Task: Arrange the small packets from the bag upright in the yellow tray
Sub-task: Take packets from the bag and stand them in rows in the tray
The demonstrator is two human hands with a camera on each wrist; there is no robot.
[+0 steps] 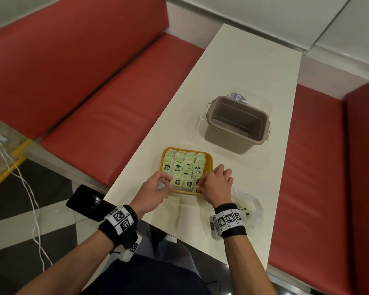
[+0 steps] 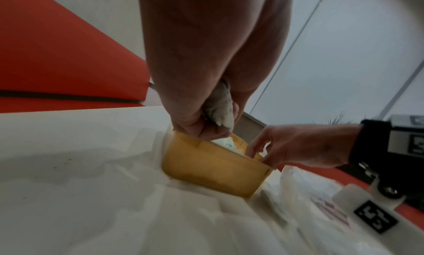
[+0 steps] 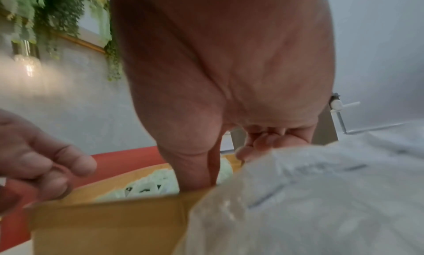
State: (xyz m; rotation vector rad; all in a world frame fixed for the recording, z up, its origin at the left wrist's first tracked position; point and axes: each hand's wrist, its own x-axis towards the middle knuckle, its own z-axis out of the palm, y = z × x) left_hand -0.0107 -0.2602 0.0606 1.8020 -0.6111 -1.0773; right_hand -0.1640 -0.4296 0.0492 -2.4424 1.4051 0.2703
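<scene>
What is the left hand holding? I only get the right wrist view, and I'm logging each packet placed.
Observer: The left hand grips a pale packet over the near left corner of the yellow tray.
Operator: Is the tray nearly full?
Observer: The head view shows four rows of green packets standing across it.
Operator: Anything left in the bag?
Observer: Yes, leftover packets show through the bag, which lies right of the tray.
</scene>
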